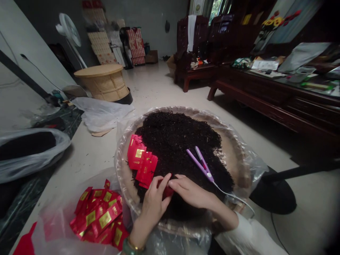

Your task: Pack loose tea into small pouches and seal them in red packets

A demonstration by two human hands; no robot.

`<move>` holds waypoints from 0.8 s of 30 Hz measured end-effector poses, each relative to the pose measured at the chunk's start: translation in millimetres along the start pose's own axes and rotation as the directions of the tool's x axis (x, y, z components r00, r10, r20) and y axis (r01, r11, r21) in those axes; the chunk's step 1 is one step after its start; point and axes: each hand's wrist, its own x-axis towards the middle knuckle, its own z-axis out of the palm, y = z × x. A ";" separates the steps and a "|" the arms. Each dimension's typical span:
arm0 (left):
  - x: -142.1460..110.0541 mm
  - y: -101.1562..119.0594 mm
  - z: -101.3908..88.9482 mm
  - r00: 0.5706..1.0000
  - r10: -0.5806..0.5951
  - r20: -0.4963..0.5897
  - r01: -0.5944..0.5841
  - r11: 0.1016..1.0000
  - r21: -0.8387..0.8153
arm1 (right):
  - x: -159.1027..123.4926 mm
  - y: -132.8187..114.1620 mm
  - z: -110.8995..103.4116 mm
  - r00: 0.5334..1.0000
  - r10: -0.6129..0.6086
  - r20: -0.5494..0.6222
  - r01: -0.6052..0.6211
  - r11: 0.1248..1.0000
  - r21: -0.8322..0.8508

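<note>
A small red packet (168, 191), partly hidden by fingers, is held low over the near side of a round basket (240, 166) lined with clear plastic. My left hand (155, 200) is closed around its left side. At the packet's top edge, my right hand (190, 191) pinches with thumb and fingers. Loose dark tea leaves (175, 136) are heaped in the basket. Flat red packets (146, 168) lie overlapped on the leaves, just beyond my left hand. A purple flat iron (200, 164) rests with its jaws apart on the heap, beyond my right hand, its white cord trailing right.
Left of the basket, a plastic bag (57, 221) holds several plump red-and-gold packets (99, 212). Another bag (62, 145) with dark contents stands farther left. A black stand base (273, 194) is at right, near a dark wooden table (265, 92). A woven drum (103, 83) stands behind.
</note>
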 end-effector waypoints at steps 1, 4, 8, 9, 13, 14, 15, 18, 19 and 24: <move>-0.8 -3.3 -3.7 1.000 -0.011 0.018 0.011 1.000 -0.016 | -1.1 -3.4 -3.4 0.999 -0.033 0.002 0.033 0.999 0.007; -5.0 -14.0 -11.3 0.999 -0.043 -0.009 0.042 0.997 -0.060 | -5.9 -8.3 -13.9 0.990 -0.103 -0.098 0.100 0.994 -0.038; -11.2 -22.5 -11.4 0.995 -0.014 -0.100 0.008 0.998 -0.064 | -24.6 7.1 -10.2 0.972 -0.164 0.171 0.219 0.898 -0.381; -12.2 -22.9 -10.4 0.994 0.004 -0.111 -0.009 0.999 -0.047 | -31.0 14.1 -4.5 0.951 -0.159 0.264 0.269 0.846 -0.460; -14.1 -21.5 -6.7 0.992 0.047 -0.118 -0.046 0.999 0.011 | -51.0 40.3 24.6 0.906 -0.154 0.394 0.395 0.643 -0.657; -14.2 -21.3 -6.2 0.992 0.047 -0.116 -0.045 0.999 0.019 | -52.6 44.4 30.3 0.905 -0.153 0.398 0.405 0.597 -0.692; -14.3 -21.4 -5.9 0.992 0.047 -0.115 -0.044 0.999 0.026 | -52.8 47.2 34.7 0.900 -0.151 0.408 0.419 0.552 -0.721; -14.3 -22.9 -6.0 0.990 0.059 -0.128 -0.053 0.997 0.051 | -47.7 48.6 39.5 0.859 -0.140 0.492 0.500 0.433 -0.750; -14.1 -23.5 -6.5 0.989 0.065 -0.133 -0.058 0.997 0.059 | -45.5 47.6 39.1 0.846 -0.131 0.518 0.522 0.407 -0.750; -11.7 -24.5 -11.6 0.981 0.105 -0.165 -0.094 0.993 0.074 | -40.3 44.3 28.8 0.865 -0.084 0.494 0.488 0.368 -0.791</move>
